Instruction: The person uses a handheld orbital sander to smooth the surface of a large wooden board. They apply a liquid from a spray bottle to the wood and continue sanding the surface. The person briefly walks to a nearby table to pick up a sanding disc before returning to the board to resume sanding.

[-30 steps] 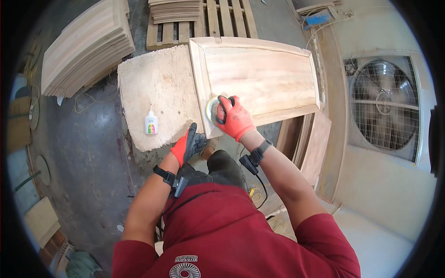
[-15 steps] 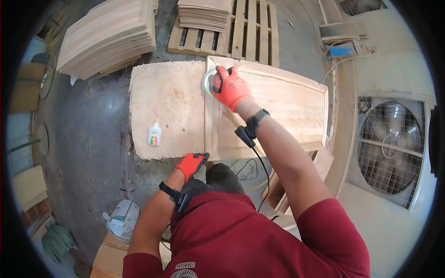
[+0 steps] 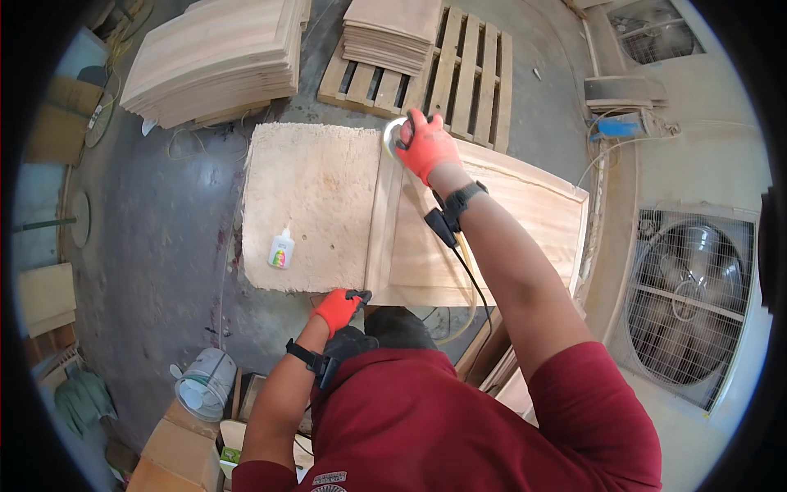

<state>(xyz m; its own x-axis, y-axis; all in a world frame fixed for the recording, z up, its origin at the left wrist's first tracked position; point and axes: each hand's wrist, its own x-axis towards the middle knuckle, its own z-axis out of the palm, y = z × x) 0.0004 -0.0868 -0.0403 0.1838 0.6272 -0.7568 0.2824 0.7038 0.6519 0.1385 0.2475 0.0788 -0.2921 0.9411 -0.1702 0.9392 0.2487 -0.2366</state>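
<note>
Pale wooden framed panel (image 3: 418, 250), probably stiff and heavyish, best gripped by its rim, lies at the right of the desk (image 3: 311, 184); right hand (image 3: 429, 149) curls around the sander (image 3: 393, 138), left hand (image 3: 339, 307) meets the panel's near-left corner, grip unclear

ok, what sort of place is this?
Probably a woodworking shop: the right hand holds what looks like a round sander at a framed wooden panel, a stack of wooden boards lies beyond, and a large caged fan sits at the wall.
</note>
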